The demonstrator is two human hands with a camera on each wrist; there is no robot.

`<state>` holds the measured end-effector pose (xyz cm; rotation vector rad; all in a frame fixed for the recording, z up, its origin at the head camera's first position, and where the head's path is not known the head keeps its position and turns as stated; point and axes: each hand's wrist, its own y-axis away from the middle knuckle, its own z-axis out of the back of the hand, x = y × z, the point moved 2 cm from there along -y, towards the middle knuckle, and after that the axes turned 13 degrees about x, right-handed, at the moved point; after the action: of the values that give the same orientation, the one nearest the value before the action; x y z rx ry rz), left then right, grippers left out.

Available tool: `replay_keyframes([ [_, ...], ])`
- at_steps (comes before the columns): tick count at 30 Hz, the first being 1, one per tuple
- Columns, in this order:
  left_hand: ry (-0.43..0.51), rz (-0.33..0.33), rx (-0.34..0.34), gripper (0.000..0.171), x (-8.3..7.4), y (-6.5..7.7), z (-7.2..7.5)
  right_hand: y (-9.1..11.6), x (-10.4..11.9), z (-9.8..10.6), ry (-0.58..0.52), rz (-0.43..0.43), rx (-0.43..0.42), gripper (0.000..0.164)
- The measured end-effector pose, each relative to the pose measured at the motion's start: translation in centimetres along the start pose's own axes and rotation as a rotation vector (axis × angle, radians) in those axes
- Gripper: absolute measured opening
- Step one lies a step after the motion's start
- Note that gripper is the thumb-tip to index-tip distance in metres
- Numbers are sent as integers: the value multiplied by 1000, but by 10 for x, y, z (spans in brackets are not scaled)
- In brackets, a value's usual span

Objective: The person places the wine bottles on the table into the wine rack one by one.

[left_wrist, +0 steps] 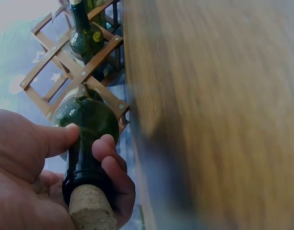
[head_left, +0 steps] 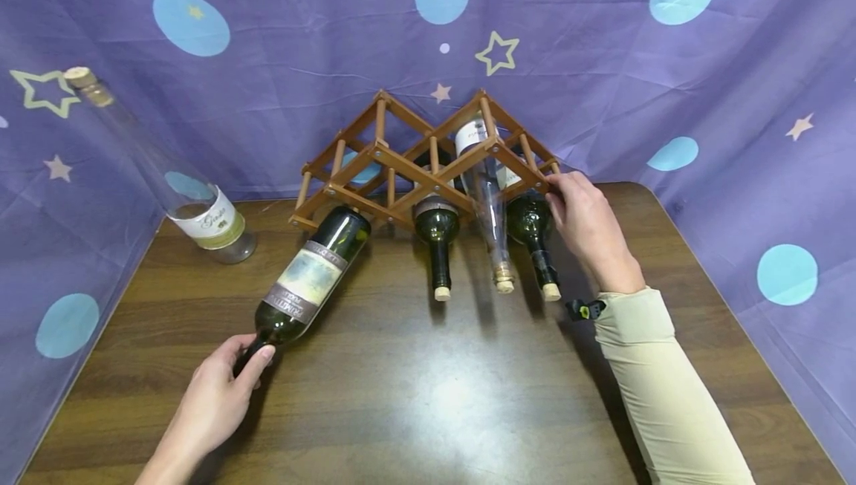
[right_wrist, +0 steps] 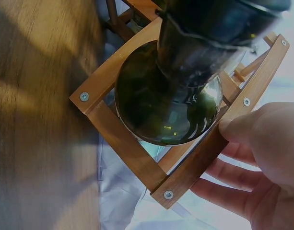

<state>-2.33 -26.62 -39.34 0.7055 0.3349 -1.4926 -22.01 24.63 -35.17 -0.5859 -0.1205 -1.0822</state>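
My left hand (head_left: 217,392) grips the neck of a dark green wine bottle (head_left: 307,277) with a pale label. The bottle slants away from me, its base close to the lower left of a folding wooden wine rack (head_left: 435,186). In the left wrist view, thumb and fingers wrap the neck just below the cork (left_wrist: 91,208). At the rack's right end, my right hand (head_left: 591,229) pinches a wooden slat (right_wrist: 194,160) beside a racked green bottle (head_left: 528,221). Another green bottle (head_left: 438,229) and a clear bottle (head_left: 491,210) lie in the rack, corks toward me.
A tall clear corked bottle (head_left: 217,221) with a white label stands upright on the left of the wooden table (head_left: 401,403). Purple cloth (head_left: 568,62) with stars and blue dots hangs behind the rack and along both sides of the table.
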Motion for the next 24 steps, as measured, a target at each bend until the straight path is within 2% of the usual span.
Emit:
replay_keyframes([
  [5,62,52,43,49,0,-5,-3,0,-1,-1,-2,-3,0,22],
  [13,190,-11,37,35,-11,-13,-10,0,-1,0,6,-14,-1,22],
  [17,269,-21,64,31,-18,-15,-12,0,0,0,6,-19,2,22],
  [24,386,-7,138,36,-29,-21,-16,0,-1,-1,13,-31,11,22],
])
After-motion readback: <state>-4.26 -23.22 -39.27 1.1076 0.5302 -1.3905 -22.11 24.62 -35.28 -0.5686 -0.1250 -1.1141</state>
